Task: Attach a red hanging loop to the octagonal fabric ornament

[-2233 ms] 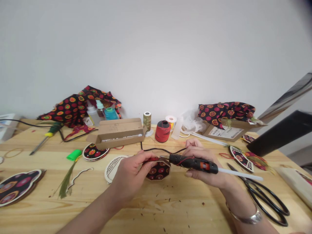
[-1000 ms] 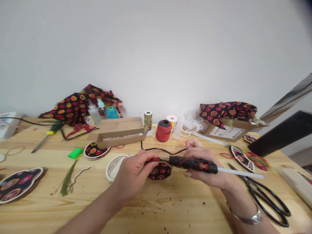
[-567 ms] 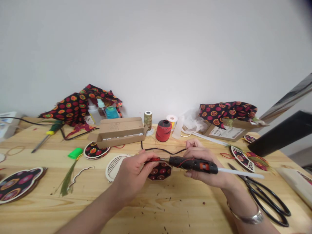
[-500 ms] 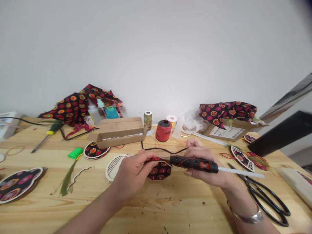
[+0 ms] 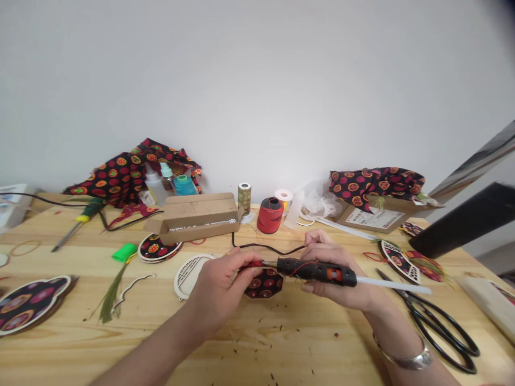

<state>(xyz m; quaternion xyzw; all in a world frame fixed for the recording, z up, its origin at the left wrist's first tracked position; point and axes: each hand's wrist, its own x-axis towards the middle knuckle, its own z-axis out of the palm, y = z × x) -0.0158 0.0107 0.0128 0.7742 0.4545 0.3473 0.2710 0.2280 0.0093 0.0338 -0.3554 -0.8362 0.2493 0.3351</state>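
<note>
My left hand pinches the edge of an octagonal piece covered in black patterned fabric, with red cord at my fingertips. My right hand is closed around a black hot glue gun, whose white glue stick sticks out of its back to the right. The gun's nozzle points left and meets the piece's upper edge near my left fingers. Part of the octagonal piece is hidden behind my left hand. A pale round wooden frame lies just behind my left hand.
Large black scissors lie beside my right wrist. Behind my hands are an open cardboard box, a red thread spool and a black cable. A green tassel and a screwdriver lie to the left.
The glue gun and my right hand have shifted slightly left, bringing the nozzle nearer my left fingers. My left hand stays almost still on the octagonal piece.
</note>
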